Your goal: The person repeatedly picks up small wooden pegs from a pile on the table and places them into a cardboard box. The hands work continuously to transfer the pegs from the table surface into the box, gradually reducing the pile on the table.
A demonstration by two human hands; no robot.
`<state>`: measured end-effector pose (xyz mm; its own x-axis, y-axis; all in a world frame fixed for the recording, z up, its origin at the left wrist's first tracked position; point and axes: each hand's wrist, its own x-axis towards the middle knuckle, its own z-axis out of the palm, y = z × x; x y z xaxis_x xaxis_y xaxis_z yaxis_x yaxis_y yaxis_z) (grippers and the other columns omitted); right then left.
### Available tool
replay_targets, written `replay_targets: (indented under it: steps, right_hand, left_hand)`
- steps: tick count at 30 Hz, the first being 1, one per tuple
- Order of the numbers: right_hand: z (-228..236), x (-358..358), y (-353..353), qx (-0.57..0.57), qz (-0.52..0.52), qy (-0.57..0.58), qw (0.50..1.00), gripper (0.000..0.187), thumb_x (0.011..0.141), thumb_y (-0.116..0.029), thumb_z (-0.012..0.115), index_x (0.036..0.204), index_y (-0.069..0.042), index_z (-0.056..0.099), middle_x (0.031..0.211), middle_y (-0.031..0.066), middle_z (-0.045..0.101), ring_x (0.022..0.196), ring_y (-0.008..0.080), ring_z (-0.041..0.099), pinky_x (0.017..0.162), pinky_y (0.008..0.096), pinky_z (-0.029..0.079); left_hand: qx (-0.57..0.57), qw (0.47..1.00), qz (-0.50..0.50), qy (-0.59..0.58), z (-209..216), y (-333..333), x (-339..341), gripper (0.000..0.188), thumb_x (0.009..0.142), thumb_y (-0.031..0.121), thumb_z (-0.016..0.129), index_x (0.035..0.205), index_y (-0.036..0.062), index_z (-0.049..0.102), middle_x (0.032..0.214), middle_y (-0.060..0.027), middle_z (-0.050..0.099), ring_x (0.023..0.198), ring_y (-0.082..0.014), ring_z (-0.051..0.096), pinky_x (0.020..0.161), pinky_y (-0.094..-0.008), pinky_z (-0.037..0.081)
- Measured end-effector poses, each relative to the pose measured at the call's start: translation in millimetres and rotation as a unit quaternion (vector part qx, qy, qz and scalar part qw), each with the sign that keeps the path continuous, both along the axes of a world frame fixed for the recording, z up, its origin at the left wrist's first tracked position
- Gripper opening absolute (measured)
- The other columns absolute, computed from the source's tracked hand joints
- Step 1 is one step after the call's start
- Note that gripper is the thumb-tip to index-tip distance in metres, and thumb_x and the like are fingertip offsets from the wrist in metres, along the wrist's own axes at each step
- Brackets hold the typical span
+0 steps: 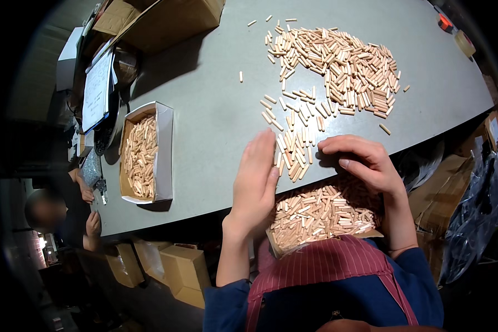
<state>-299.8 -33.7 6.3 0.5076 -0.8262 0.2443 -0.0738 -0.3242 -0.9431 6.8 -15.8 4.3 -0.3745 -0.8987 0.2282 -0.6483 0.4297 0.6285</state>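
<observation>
Small wooden dowel pins (293,149) lie in a loose strip near the table's front edge. My left hand (254,174) stands on its edge along the left side of this strip, fingers stretched out. To the right of the strip is my right hand (365,160), its fingers bent and the thumb apart, holding nothing I can see. Below the table edge, against my apron, an open box (273,241) is filled with more dowel pins. A large pile of dowel pins (348,66) spreads over the far part of the table.
A white cardboard box (165,152) of dowel pins stands on the grey table (210,110) at the left. Behind it are a clipboard (98,91) and a large carton (171,25). Tape rolls (465,43) lie far right. Another person's hands (88,207) are at the left end.
</observation>
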Motion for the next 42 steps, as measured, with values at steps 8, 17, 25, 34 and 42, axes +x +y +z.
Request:
replay_targets:
  steps: [8, 17, 25, 34, 42]
  right_hand:
    - [-4.9, 1.6, -1.0, -0.020, -0.021, -0.002, 1.000, 0.044, 0.098, 0.003, 0.061, 0.142, 0.003, 0.067, 0.146, 0.0186, 0.070, 0.136, 0.0308, 0.067, 0.117, 0.0400, 0.050]
    - [-1.5, 5.1, -1.5, -0.070, -0.029, 0.060, 0.995, 0.051, 0.099, 0.002, 0.061, 0.150, 0.002, 0.062, 0.150, 0.0203, 0.067, 0.142, 0.0356, 0.063, 0.121, 0.0429, 0.048]
    - [-2.8, 6.1, -0.2, -0.075, -0.047, 0.064, 0.994, 0.051, 0.100, 0.001, 0.062, 0.150, 0.001, 0.062, 0.150, 0.0201, 0.066, 0.142, 0.0358, 0.063, 0.121, 0.0436, 0.048]
    - [-5.5, 1.8, -1.8, 0.010, -0.047, 0.001, 0.999, 0.054, 0.096, 0.003, 0.060, 0.149, 0.000, 0.064, 0.148, 0.0186, 0.068, 0.138, 0.0328, 0.065, 0.119, 0.0403, 0.048]
    - [-9.6, 1.2, -4.8, 0.004, -0.054, -0.020, 0.998, 0.050, 0.098, 0.000, 0.062, 0.148, 0.000, 0.065, 0.145, 0.0170, 0.070, 0.137, 0.0292, 0.066, 0.118, 0.0393, 0.048]
  left_hand:
    - [0.069, 0.981, 0.087, 0.162, 0.4, 7.5, 7.1, 0.060, 0.104, 0.003, 0.045, 0.163, -0.0039, 0.050, 0.168, -0.0202, 0.052, 0.159, -0.0303, 0.045, 0.133, -0.0434, 0.032]
    - [-0.028, 0.996, 0.086, -0.019, -2.4, 17.2, -2.0, 0.061, 0.107, 0.011, 0.044, 0.166, -0.0048, 0.042, 0.165, -0.0287, 0.049, 0.158, -0.0454, 0.042, 0.132, -0.0508, 0.030]
    - [0.064, 0.989, -0.046, 0.124, 10.1, 35.4, -30.0, 0.058, 0.113, 0.014, 0.046, 0.165, -0.0089, 0.040, 0.165, -0.0293, 0.049, 0.156, -0.0468, 0.044, 0.132, -0.0532, 0.030]
    - [0.135, 0.921, 0.131, 0.342, 11.4, 29.3, -14.2, 0.045, 0.110, 0.011, 0.052, 0.152, -0.0074, 0.058, 0.157, -0.0208, 0.061, 0.150, -0.0316, 0.054, 0.130, -0.0455, 0.036]
    - [0.048, 0.967, 0.121, 0.221, -4.7, 28.5, -20.5, 0.037, 0.110, 0.007, 0.055, 0.144, -0.0048, 0.066, 0.155, -0.0212, 0.062, 0.143, -0.0306, 0.059, 0.122, -0.0439, 0.047]
